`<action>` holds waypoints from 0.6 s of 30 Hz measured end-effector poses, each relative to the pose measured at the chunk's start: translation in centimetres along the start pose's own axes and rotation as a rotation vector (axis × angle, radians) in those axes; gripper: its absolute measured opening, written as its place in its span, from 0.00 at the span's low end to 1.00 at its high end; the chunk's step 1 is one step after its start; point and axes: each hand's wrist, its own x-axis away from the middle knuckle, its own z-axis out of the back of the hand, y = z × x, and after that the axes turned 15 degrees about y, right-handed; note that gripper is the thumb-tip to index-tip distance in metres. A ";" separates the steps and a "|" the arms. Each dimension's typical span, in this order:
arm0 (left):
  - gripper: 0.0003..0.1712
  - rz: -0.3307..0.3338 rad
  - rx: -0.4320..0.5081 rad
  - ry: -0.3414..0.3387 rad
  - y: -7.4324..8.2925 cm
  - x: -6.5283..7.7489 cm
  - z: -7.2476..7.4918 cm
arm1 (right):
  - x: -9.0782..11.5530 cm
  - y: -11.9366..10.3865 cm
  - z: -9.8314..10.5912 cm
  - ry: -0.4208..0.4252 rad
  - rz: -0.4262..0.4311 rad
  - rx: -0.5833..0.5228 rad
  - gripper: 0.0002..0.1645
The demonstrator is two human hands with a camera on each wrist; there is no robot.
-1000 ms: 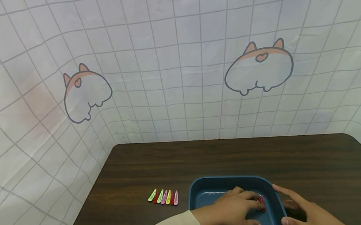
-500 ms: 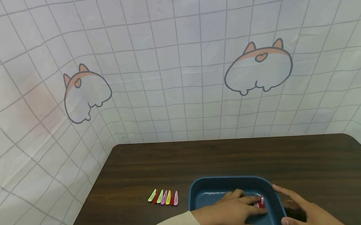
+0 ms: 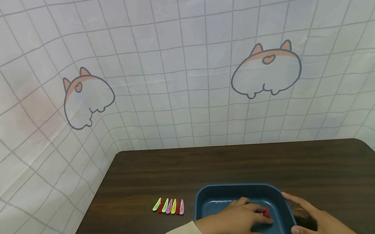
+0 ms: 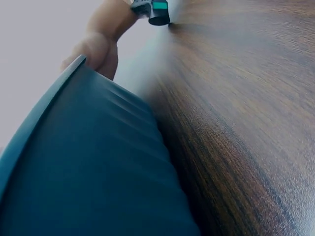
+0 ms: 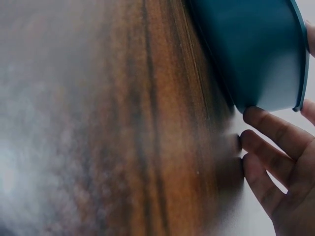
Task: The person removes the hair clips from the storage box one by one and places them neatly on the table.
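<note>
My left hand [image 3: 234, 222] reaches into a blue plastic tray [image 3: 222, 189] in the head view, fingers spread downward. Its fingertips are at a small cluster of red and pink hair clips [image 3: 266, 213], partly covered by the fingers; no clip is visibly pinched. At the tray's right side, my right hand [image 3: 316, 216] rests its fingers and thumb against the outer wall and rim. In the right wrist view, several straight fingers [image 5: 278, 130] of that hand touch the tray wall [image 5: 256, 54] and the table. The left wrist view has only the tray's outside [image 4: 98, 157] up close.
Left of the tray, several snap hair clips [image 3: 168, 206] in green, red, purple, yellow and pink lie side by side in a slanting row on the dark wooden table [image 3: 233, 163]. A white grid-patterned curtain [image 3: 176, 76] surrounds the table's back and sides.
My left fingers spread over the clips in the tray, then draw back slightly left, and the red clips shift left with them. My right hand stays at the tray's side.
</note>
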 end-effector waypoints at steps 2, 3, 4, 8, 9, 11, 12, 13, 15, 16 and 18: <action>0.29 0.000 0.011 0.032 0.0 -0.1 0.0 | 0.0 -0.1 0.0 0.003 -0.008 0.014 0.45; 0.29 0.006 0.015 0.055 0.0 -0.1 -0.1 | 0.0 -0.1 0.0 0.004 -0.010 0.022 0.45; 0.28 0.014 0.019 0.081 -0.1 -0.2 -0.1 | -0.1 -0.1 0.0 0.006 -0.011 0.031 0.45; 0.24 0.067 0.030 0.178 -0.3 -0.4 -0.6 | -0.1 -0.2 0.0 0.010 -0.011 0.052 0.45; 0.24 0.090 0.036 0.193 -0.3 -0.4 -0.7 | -0.2 -0.2 0.0 0.013 -0.015 0.053 0.45; 0.24 0.139 0.045 0.207 -0.4 -0.6 -0.9 | -0.2 -0.3 0.0 0.015 -0.020 0.052 0.45; 0.24 0.162 0.044 0.209 -0.4 -0.7 -1.0 | -0.2 -0.3 0.0 0.016 -0.021 0.054 0.45; 0.25 0.185 0.044 0.208 -0.4 -0.8 -1.0 | -0.2 -0.3 0.0 0.017 -0.021 0.058 0.45; 0.25 0.224 0.045 0.207 -0.4 -0.9 -1.2 | -0.2 -0.4 0.0 0.018 -0.022 0.060 0.44; 0.25 0.241 0.046 0.204 -0.3 -0.9 -1.2 | -0.2 -0.4 0.0 0.017 -0.019 0.061 0.44; 0.25 0.264 0.043 0.200 -0.3 -1.0 -1.1 | -0.2 -0.4 0.1 0.018 -0.016 0.066 0.44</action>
